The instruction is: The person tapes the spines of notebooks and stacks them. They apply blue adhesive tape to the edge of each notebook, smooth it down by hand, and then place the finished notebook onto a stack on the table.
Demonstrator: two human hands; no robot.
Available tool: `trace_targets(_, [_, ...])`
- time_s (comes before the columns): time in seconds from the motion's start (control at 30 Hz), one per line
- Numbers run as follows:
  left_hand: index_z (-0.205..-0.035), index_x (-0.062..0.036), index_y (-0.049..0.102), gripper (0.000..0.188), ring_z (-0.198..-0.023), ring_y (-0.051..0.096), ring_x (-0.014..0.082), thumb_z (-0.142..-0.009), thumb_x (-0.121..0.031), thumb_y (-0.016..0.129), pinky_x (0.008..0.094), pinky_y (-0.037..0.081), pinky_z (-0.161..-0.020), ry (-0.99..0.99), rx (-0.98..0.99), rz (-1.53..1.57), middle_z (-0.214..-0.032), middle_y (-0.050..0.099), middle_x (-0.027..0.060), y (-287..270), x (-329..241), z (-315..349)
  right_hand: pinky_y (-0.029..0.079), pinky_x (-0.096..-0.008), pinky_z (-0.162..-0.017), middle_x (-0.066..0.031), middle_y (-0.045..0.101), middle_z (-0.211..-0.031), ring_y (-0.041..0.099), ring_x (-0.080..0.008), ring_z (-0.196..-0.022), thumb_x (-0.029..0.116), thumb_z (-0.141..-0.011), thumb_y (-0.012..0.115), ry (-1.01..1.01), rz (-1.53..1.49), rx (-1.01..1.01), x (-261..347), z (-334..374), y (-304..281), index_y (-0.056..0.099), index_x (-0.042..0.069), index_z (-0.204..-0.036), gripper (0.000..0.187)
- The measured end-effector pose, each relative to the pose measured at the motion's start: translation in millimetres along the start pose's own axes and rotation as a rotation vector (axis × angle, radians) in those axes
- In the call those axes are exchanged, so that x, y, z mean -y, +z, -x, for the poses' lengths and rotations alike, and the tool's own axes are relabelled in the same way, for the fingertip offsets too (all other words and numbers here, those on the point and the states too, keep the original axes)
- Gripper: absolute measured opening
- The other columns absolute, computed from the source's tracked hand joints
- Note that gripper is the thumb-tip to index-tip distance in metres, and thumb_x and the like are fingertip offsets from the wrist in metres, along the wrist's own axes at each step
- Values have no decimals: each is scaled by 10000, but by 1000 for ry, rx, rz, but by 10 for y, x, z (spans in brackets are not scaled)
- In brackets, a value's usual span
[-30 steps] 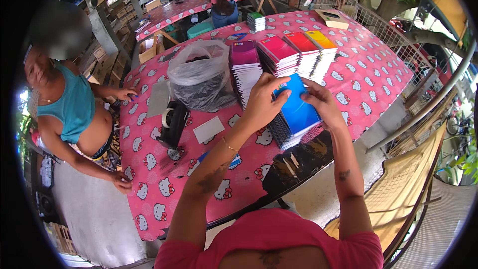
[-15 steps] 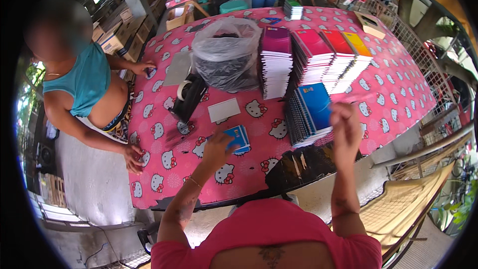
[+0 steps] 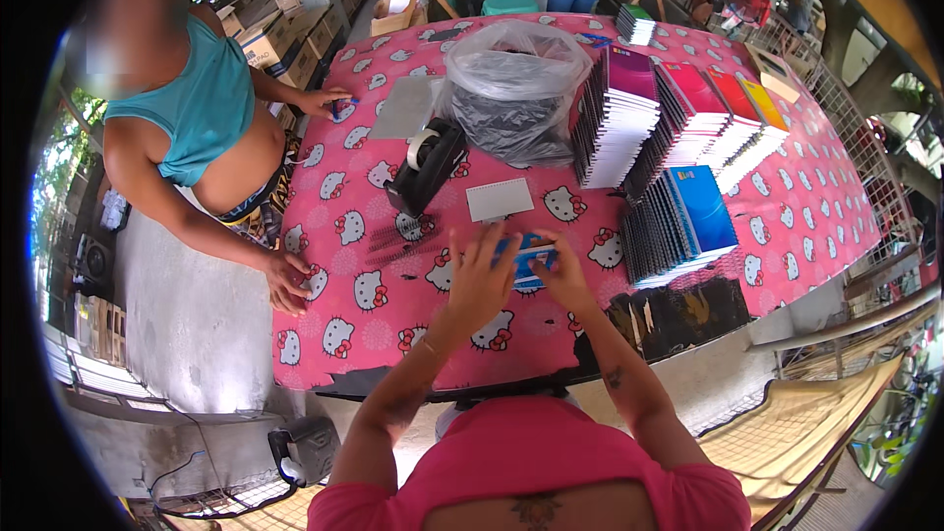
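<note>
Small blue-covered notebooks [image 3: 527,258] lie on the pink table near its front edge, between my two hands. My left hand [image 3: 480,273] is over their left side with its fingers spread. At their right end, my right hand [image 3: 566,277] has its thumb and fingers closed around the edge; the fingertips are partly hidden. Just beyond lies a small white spiral-edged pad [image 3: 500,200]. Loose dark wire spirals [image 3: 403,239] are spread to the left. A stack of blue spiral notebooks [image 3: 703,211] stands to the right of my right hand.
A black tape dispenser [image 3: 428,167] and a plastic-lined bin [image 3: 513,98] stand farther back. Purple [image 3: 629,74], red [image 3: 733,98] and yellow [image 3: 764,108] notebook stacks rise at the right. A person in a teal top [image 3: 202,98] leans on the table at the left.
My right hand has come left from beside the blue stack to the small blue notebooks. My left hand stays at them, its fingers now more spread. The whole view has shifted.
</note>
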State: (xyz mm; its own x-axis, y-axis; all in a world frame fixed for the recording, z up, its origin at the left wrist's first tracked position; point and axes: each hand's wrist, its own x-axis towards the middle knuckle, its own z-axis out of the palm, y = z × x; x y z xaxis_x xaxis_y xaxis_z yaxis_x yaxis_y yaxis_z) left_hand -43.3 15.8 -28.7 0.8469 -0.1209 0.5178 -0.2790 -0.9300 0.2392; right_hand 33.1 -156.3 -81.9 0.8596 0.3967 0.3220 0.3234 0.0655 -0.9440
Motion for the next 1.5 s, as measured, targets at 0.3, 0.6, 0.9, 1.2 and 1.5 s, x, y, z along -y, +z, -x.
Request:
trace_targets(0.3, [-1429, -70, 448, 564, -1206, 503, 403, -881, 24, 545, 474, 458, -995, -370, -164, 374, -1301, 516, 201, 61, 450, 316, 472, -279, -819, -31, 633, -1050, 578, -106, -952, -32, -826, 723, 98, -54, 55, -201, 11, -5, 640, 38, -1106, 301])
trace_targets(0.6, [-1139, -42, 600, 254, -931, 581, 337, -895, -111, 612, 430, 521, -789, -199, -128, -210, -1023, 586, 137, 302, 1677, 656, 501, -269, -795, -24, 672, -991, 612, -101, -912, 36, -873, 717, 243, -101, 94, -107, -72, 10, 661, 20, -1100, 235])
trace_targets(0.9, [-1037, -39, 634, 278, -924, 596, 347, -893, -271, 686, 455, 523, -763, -242, -64, -89, -955, 592, 136, 165, 1561, 671, 493, -268, -825, -41, 691, -1027, 620, -109, -941, 88, -885, 718, 241, -134, 121, -123, -110, 58, 684, -2, -1136, 269])
trace_targets(1.2, [-1090, -34, 597, 228, -934, 619, 380, -930, -191, 638, 468, 527, -797, -158, -64, -140, -1025, 627, 165, 126, 1658, 777, 488, -263, -820, -38, 690, -1005, 614, -106, -928, 28, -870, 699, 258, -132, 144, -48, -112, 115, 700, 13, -1131, 261])
trace_targets(1.5, [-1155, -78, 674, 235, -719, 630, 286, -935, -158, 652, 379, 500, -602, -250, -100, 376, -861, 647, 98, -230, 736, 342, 491, -258, -813, -29, 695, -1023, 610, -95, -917, 47, -889, 698, 277, -127, 122, -87, -119, 93, 704, 24, -1133, 245])
